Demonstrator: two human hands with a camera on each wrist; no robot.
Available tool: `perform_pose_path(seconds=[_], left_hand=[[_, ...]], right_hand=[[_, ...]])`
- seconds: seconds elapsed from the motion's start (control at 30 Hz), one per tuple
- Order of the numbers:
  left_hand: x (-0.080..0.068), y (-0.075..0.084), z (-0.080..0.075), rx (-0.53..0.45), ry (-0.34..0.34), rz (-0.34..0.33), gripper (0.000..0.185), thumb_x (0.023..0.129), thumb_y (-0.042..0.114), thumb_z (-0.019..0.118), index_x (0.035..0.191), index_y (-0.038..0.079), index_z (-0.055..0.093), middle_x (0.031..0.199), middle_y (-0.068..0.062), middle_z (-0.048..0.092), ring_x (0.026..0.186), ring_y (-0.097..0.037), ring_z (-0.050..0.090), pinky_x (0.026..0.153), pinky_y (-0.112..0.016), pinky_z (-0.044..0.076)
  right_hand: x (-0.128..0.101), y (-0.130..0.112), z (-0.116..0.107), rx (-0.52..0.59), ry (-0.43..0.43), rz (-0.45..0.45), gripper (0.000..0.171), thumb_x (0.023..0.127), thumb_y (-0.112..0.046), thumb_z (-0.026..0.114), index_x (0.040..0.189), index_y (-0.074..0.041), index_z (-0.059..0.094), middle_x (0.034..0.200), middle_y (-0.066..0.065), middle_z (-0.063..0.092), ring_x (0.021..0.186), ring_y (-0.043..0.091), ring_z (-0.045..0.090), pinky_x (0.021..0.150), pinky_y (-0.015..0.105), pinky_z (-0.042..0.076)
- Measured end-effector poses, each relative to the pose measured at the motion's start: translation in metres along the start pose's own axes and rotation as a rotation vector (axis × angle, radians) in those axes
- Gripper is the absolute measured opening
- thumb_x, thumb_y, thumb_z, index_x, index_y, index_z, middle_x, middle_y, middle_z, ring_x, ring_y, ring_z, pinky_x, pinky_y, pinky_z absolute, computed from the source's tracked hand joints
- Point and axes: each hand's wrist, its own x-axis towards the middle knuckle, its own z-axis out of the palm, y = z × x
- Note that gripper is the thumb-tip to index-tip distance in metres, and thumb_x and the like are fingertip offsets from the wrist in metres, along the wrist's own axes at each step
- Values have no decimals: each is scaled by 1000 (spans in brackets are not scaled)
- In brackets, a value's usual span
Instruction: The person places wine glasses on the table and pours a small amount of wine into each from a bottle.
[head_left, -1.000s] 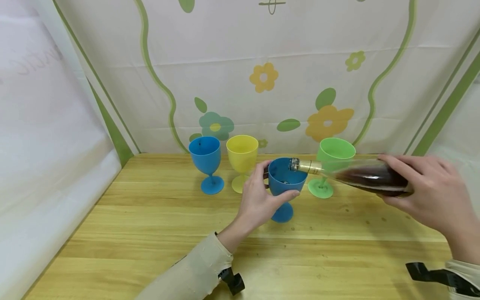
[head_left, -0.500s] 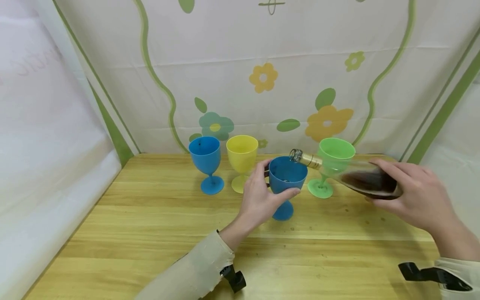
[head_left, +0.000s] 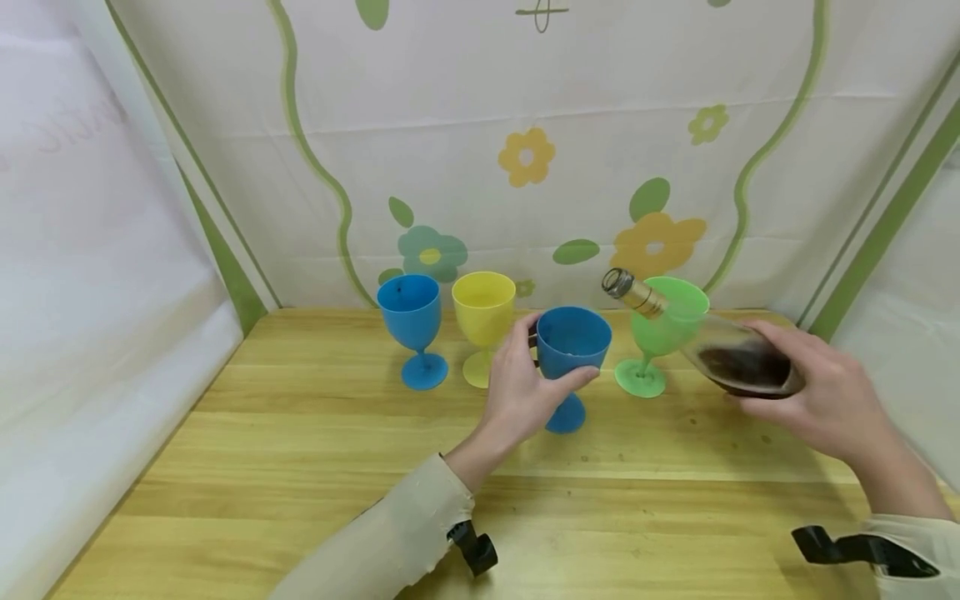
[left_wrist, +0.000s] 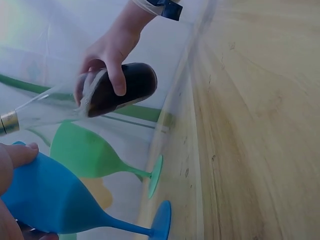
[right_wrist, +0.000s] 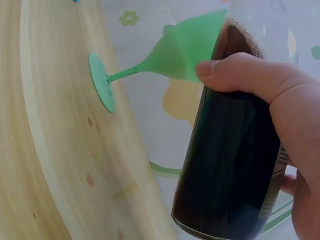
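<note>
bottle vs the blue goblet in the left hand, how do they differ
The bottle is see-through, showing dark liquid inside, while the blue goblet looks opaque. The bottle leans well over; the blue goblet is nearly upright. The bottle narrows to a neck; the blue goblet has a wide mouth. Both are held, by the right hand and left hand respectively.

On the worktop (head_left: 300, 467), yellowish wood streaked with brown grain and dotted with dark spots, we see plain blue on the foremost goblet (head_left: 573, 342) and the leftmost goblet (head_left: 411, 318), with plain yellow on the yellow goblet (head_left: 483, 318) and light green on the green goblet (head_left: 651, 340) towards the far right corner. Dark brown fills the lower part of the clear bottle (head_left: 742, 367), whose neck is gold. Beyond the far edge we find white cloth (head_left: 435, 150) printed with wavy green lines, leaves and orange, green and teal flowers.
</note>
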Motion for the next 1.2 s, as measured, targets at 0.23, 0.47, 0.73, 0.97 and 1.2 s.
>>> perform_pose_path(seconds=[0.23, 0.47, 0.73, 0.97, 1.2], left_hand=[[7, -1, 1, 8, 16, -15, 92, 84, 43, 91, 157, 15, 42, 150, -7, 59, 138, -28, 58, 106, -51, 56], [13, 1, 6, -3, 22, -29, 92, 84, 40, 91, 157, 14, 42, 151, -8, 59, 139, -28, 58, 109, -51, 55], [19, 2, 14, -6, 35, -39, 93, 85, 41, 91, 158, 14, 41, 152, -8, 58, 138, -28, 58, 109, -50, 55], [24, 2, 20, -4, 56, -40, 93, 85, 41, 91, 158, 16, 41, 151, -7, 59, 135, -28, 61, 107, -49, 56], [30, 1, 24, -12, 71, -43, 93, 85, 40, 91, 159, 17, 40, 152, -7, 59, 136, -29, 62, 108, -49, 56]], right_hand=[[0, 2, 5, 125, 52, 85, 103, 51, -7, 106, 145, -22, 66, 120, -34, 58, 95, -24, 46, 73, 0, 36], [-4, 4, 6, 195, 72, 172, 104, 51, -5, 106, 146, -23, 66, 114, -46, 54, 96, -23, 49, 76, -1, 36], [-16, 16, 7, 232, -22, 369, 106, 69, -19, 102, 159, -35, 49, 144, -17, 57, 106, -28, 37, 74, -3, 39], [-19, 19, 9, 271, -9, 399, 96, 73, -19, 100, 155, -34, 55, 152, -25, 50, 109, -23, 43, 81, -5, 35], [-17, 19, 10, 299, -12, 415, 91, 74, -18, 100, 153, -31, 58, 130, -35, 53, 104, -15, 51, 75, -2, 40]])
